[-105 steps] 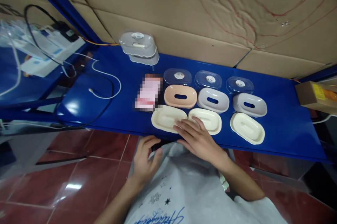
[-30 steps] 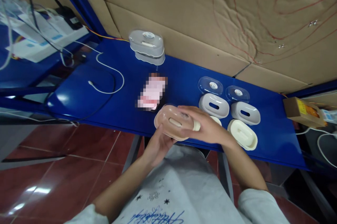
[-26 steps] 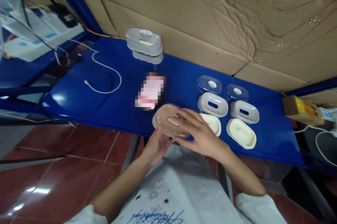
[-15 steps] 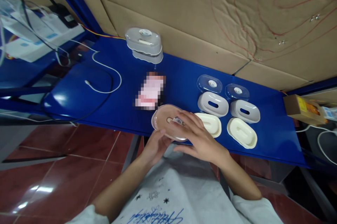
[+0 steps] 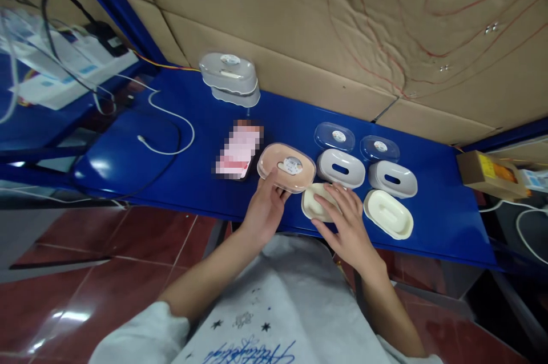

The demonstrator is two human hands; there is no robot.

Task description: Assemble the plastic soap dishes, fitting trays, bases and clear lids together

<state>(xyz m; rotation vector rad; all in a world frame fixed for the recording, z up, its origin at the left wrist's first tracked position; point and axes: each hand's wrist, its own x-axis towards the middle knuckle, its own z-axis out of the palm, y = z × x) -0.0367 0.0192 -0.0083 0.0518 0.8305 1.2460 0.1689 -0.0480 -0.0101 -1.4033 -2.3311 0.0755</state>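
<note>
My left hand (image 5: pixel 268 207) grips a pink oval plastic box with a clear lid (image 5: pixel 295 181) by its near edge, thumb on top and fingers beneath. A round white sticker is on the lid. Over a cream oval tray (image 5: pixel 311 204) hovers my right hand (image 5: pixel 346 221), its fingers apart and holding nothing. Whether the fingertips touch that tray I cannot tell. A second cream tray (image 5: pixel 389 214) lies to its right. Behind the trays stand two grey oval pieces with slots, the left one (image 5: pixel 341 168) and the right one (image 5: pixel 393 179). Two clear lids (image 5: pixel 334 136) lie behind those.
A stacked grey oval box (image 5: pixel 229 79) stands at the back. Left of the pink box lies a phone (image 5: pixel 237 150) with a blurred screen. A white cable (image 5: pixel 192 130) curls over the blue table (image 5: pixel 291 113). A cardboard carton (image 5: pixel 492 176) sits at the right end.
The pink box has moved up and slightly right, tilting to show its sticker. My right hand has left it and moved right and down over the cream tray. The view has shifted slightly.
</note>
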